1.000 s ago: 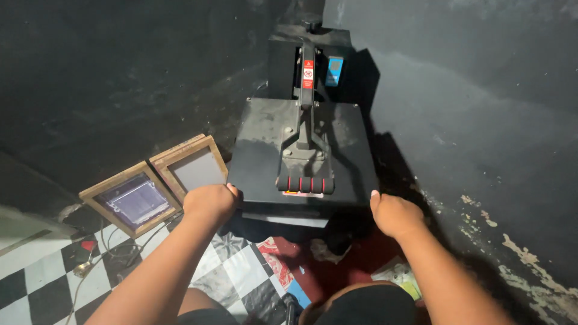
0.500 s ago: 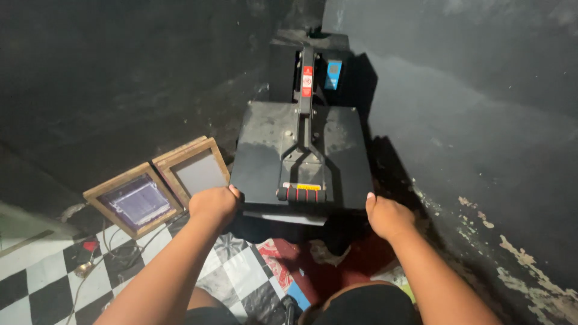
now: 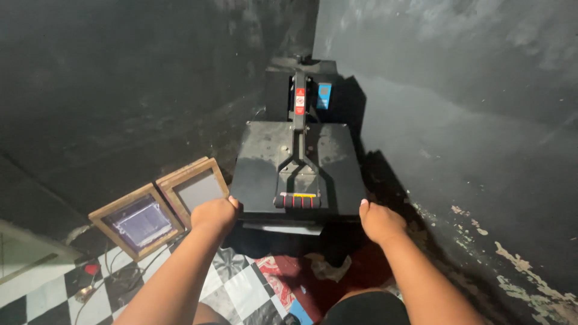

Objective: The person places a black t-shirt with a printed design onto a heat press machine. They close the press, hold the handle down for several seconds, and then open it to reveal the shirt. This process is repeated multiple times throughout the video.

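I hold the black heat press (image 3: 295, 162) with both of my hands. My left hand (image 3: 214, 215) is clenched on the front left corner of its top plate, and my right hand (image 3: 379, 221) grasps the front right corner, with the thumb lying along the edge. The press stands on the dark floor in the corner, between two dark walls (image 3: 457, 120), and it is closed: the upper plate lies flat on the lower one. The lever handle (image 3: 299, 200), with its red and yellow grip, points toward me, between my hands, and neither hand touches it.

I judge that I am at the step of gripping the machine to shift or settle it in its place. The next move, I think, calls for an even pull or push from both sides, so the heavy body does not twist, and for care that my fingers do not slip under the plate.

I count one press, one lever handle, and two wooden screen frames (image 3: 159, 204) which lie just beside the press at my left, touching each other. There is also one checkered cloth (image 3: 241, 289) under my arms, and some cables (image 3: 102, 280) near the frames.
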